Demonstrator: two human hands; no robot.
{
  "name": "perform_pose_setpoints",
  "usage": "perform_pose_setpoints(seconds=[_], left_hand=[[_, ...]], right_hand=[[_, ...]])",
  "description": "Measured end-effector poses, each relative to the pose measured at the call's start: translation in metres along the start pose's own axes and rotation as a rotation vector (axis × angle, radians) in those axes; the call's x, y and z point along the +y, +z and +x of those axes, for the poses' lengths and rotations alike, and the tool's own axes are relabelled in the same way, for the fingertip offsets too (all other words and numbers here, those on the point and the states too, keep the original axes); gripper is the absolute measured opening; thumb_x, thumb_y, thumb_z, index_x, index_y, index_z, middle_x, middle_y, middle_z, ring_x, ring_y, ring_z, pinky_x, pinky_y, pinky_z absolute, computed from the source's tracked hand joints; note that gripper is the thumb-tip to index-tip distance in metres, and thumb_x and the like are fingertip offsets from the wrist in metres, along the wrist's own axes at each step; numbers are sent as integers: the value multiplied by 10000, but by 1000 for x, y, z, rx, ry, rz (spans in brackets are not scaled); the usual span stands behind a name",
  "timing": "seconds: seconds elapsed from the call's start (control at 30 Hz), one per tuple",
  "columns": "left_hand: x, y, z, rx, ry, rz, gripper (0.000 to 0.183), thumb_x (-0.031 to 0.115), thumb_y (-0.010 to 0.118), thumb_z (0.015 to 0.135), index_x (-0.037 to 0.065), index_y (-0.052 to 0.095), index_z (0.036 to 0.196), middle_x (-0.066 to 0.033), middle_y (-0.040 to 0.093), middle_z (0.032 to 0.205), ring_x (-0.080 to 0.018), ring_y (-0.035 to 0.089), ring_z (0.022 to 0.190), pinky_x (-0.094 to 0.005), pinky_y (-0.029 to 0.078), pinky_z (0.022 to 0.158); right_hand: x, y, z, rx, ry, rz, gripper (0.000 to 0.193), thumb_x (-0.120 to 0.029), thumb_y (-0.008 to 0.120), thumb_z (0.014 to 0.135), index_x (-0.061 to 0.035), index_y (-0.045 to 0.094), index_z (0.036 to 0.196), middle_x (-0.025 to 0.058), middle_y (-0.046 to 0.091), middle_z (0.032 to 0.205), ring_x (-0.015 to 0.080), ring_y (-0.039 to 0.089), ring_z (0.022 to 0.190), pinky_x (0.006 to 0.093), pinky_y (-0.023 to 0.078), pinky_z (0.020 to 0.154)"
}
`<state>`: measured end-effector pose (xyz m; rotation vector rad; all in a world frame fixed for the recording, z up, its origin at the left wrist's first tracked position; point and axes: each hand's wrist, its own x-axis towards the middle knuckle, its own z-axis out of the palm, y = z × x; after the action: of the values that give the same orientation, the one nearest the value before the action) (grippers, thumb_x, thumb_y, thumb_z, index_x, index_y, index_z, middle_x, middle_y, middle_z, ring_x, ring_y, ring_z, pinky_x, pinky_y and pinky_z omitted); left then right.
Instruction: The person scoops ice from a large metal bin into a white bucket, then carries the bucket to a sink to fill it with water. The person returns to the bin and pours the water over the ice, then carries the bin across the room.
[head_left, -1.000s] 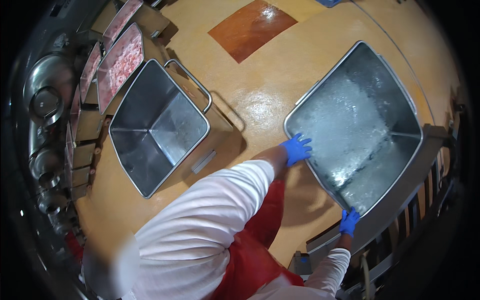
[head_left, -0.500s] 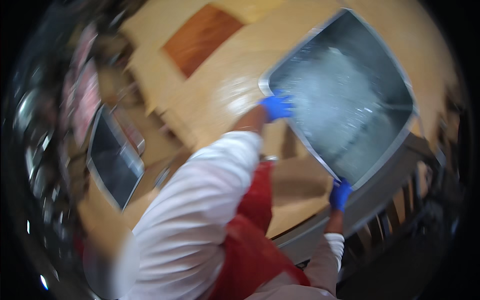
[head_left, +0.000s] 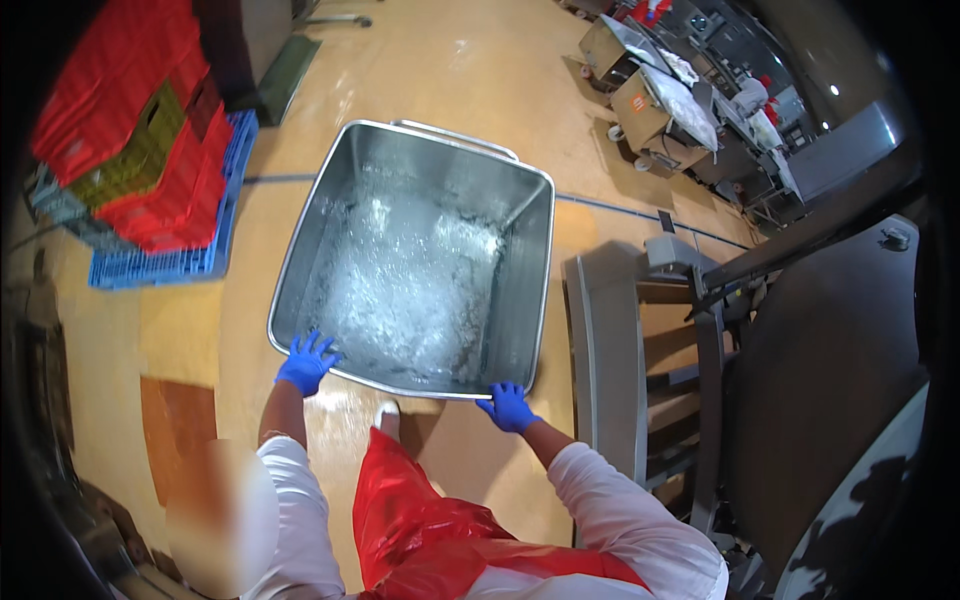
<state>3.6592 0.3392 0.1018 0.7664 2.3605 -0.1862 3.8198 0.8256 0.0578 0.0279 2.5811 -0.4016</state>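
Note:
A large square stainless steel bin (head_left: 525, 270) stands before me on the floor, a handle bar along its far side. Inside is a whitish, glistening mass (head_left: 400, 285) that looks like ice or water. My left hand (head_left: 307, 365), in a blue glove, lies on the near left part of the rim with its fingers spread. At the near right corner my right hand (head_left: 508, 408), gloved alike, has its fingers curled over the rim.
Red and olive crates (head_left: 165, 190) are stacked on a blue pallet (head_left: 215, 255) at the left. Grey metal framework (head_left: 610, 370) runs close along the bin's right. Boxy wheeled carts (head_left: 655, 120) stand far right, where a person (head_left: 755, 98) is visible. A brown patch (head_left: 180, 430) marks the floor.
My view has swung round, bringing the bin from the upper right to the centre. The crates and far carts have come into view. Both hands are still at the bin's rim.

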Motion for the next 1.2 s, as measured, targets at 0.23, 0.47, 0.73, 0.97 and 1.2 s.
perform_pose_setpoints(seconds=[0.23,0.47,0.73,0.97,1.2], left_hand=[[-92,-114,182,-27,-178,43,790,217,637,908,190,320,1631,-198,260,1693,-428,196,1581,-664,152,1250],[-137,-279,353,-96,-208,75,739,209,576,960,224,298,1644,-187,292,1688,-410,261,1564,-621,135,1270],[-170,-445,543,-139,-193,109,778,207,585,965,245,247,1665,-178,332,1664,-380,303,1550,-622,127,1270],[-213,-578,721,-62,-165,83,797,210,630,938,233,278,1653,-179,336,1660,-381,336,1528,-647,135,1258],[-251,-691,887,8,-89,-7,804,216,632,902,209,307,1637,-210,301,1673,-410,285,1551,-665,85,1258]], right_hand=[[-17,-138,168,-156,243,148,820,-698,513,982,-110,420,1547,249,331,1617,505,294,1482,660,343,1158],[30,-243,335,28,194,201,820,-675,529,986,-60,446,1522,305,388,1555,528,302,1458,627,341,1167],[124,-369,515,68,175,169,809,-663,532,990,-25,480,1486,327,456,1488,545,367,1385,622,321,1161],[197,-503,683,92,136,163,749,-634,537,998,-31,527,1443,298,495,1459,528,402,1352,614,348,1136],[266,-621,837,178,143,162,656,-598,571,993,-61,596,1368,254,547,1419,477,412,1359,567,382,1124]])
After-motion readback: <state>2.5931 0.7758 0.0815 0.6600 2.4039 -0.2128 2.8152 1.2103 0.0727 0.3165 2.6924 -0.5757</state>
